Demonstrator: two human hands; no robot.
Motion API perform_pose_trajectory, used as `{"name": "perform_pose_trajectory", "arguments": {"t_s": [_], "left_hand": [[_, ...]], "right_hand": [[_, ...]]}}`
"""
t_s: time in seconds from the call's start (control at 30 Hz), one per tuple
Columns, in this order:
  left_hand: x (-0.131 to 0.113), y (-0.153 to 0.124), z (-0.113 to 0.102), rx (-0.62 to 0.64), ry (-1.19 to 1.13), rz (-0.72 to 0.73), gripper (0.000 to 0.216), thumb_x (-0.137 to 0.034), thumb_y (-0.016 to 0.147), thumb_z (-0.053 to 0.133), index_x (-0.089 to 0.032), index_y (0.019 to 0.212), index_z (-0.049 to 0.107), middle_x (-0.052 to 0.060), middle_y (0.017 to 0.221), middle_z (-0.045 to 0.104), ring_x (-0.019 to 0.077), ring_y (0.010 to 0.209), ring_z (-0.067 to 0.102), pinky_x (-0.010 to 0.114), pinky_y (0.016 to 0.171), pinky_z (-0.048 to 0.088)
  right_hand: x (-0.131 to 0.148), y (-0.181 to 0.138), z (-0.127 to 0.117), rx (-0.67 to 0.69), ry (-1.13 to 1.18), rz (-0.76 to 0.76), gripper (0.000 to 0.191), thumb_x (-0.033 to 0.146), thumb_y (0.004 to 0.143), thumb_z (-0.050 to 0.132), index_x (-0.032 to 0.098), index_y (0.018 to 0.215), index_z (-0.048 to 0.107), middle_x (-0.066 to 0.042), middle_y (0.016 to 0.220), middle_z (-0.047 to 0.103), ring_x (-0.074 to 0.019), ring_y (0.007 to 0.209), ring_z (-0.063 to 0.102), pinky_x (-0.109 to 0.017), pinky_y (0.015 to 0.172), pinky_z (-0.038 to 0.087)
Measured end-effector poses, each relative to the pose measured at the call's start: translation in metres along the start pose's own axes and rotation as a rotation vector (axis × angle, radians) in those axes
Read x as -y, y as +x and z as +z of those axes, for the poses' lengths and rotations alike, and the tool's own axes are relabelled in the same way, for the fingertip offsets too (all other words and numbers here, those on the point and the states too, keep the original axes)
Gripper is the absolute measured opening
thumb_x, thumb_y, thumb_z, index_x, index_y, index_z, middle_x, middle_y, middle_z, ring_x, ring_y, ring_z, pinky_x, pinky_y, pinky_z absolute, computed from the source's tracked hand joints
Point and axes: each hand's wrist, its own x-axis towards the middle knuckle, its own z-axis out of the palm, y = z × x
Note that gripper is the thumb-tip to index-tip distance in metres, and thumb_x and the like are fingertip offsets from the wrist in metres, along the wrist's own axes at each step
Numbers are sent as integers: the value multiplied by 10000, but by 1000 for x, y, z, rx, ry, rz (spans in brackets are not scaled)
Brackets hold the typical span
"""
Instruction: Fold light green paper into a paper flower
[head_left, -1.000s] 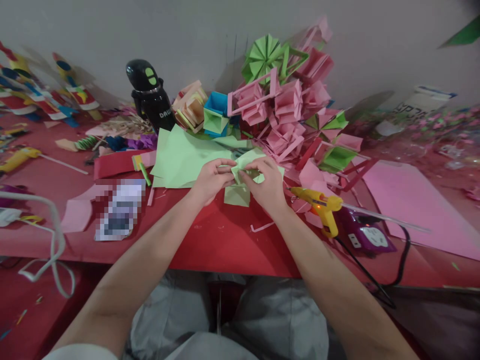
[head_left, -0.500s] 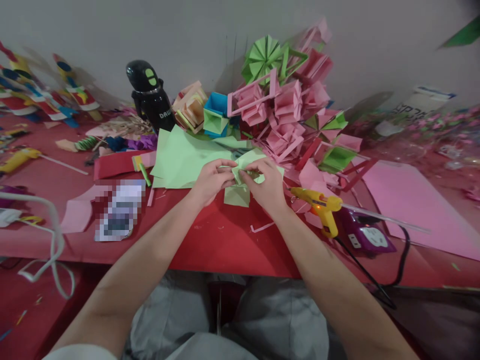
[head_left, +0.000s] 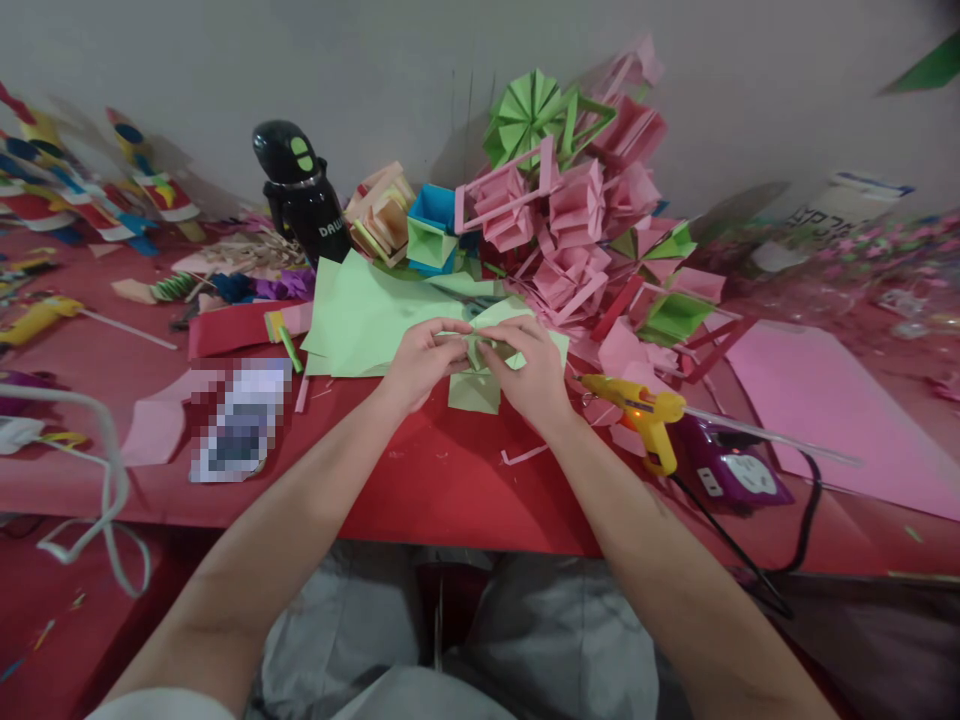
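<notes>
Between my two hands is a small piece of folded light green paper (head_left: 475,350), pinched at its upper edge. My left hand (head_left: 426,358) grips its left side, fingers closed. From the right, my right hand (head_left: 526,362) pinches the same piece with thumb and forefinger. Below the fingers a flat light green paper square (head_left: 474,394) lies on the red surface; whether it joins the folded piece I cannot tell. Large light green sheets (head_left: 367,318) lie behind my left hand. Scissors (head_left: 474,302) rest on them, partly hidden.
A yellow glue gun (head_left: 637,405) with its light on lies right, beside a purple power socket (head_left: 731,465). Pink folded paper shapes (head_left: 574,205) are heaped behind. A black bottle (head_left: 304,200) stands back left, a blurred phone (head_left: 244,420) nearer. Pink sheets (head_left: 832,400) lie far right.
My fingertips have drawn closer together over the top of the folded green paper, and less of it shows between them. Everything else stays in place.
</notes>
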Motion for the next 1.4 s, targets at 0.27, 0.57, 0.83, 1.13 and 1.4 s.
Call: {"name": "perform_pose_trajectory", "arguments": {"t_s": [0.27, 0.57, 0.83, 1.13, 1.4], "left_hand": [[0, 5, -2, -66, -65, 28, 180, -95, 788, 636, -144, 960, 620, 16, 747, 681, 130, 731, 698, 355, 886, 579], [7, 9, -9, -122, 103, 336, 187, -198, 796, 666, -170, 980, 643, 16, 772, 714, 142, 724, 690, 322, 820, 583], [6, 2, -6, -20, 219, 390, 180, -212, 845, 656, -174, 1020, 669, 31, 841, 737, 130, 718, 675, 273, 748, 562], [-1, 4, -4, -41, 57, 229, 185, -182, 788, 661, -163, 971, 647, -21, 714, 669, 109, 671, 666, 304, 798, 593], [-5, 7, -10, -82, 12, 227, 207, -187, 776, 679, -157, 975, 629, 10, 762, 707, 154, 728, 717, 383, 865, 605]], "right_hand": [[4, 0, 1, 8, -153, -49, 181, 351, 943, 634, 319, 1029, 791, -65, 1072, 667, -255, 1050, 593, -481, 953, 439], [5, 3, -2, -206, 64, 287, 298, 525, 880, 680, 230, 903, 709, -82, 1121, 657, -245, 1094, 603, -434, 930, 487], [12, 9, 2, -5, 737, 816, 443, 554, 694, 832, 199, 913, 683, -35, 901, 691, -151, 784, 623, -276, 674, 485], [6, 5, 2, 23, 742, 783, 345, 463, 671, 876, 197, 839, 734, -5, 772, 684, -123, 681, 557, -269, 631, 435], [-1, 5, -2, 77, 653, 789, 387, 522, 702, 846, 191, 648, 655, 6, 645, 623, -125, 660, 548, -280, 646, 401]]}}
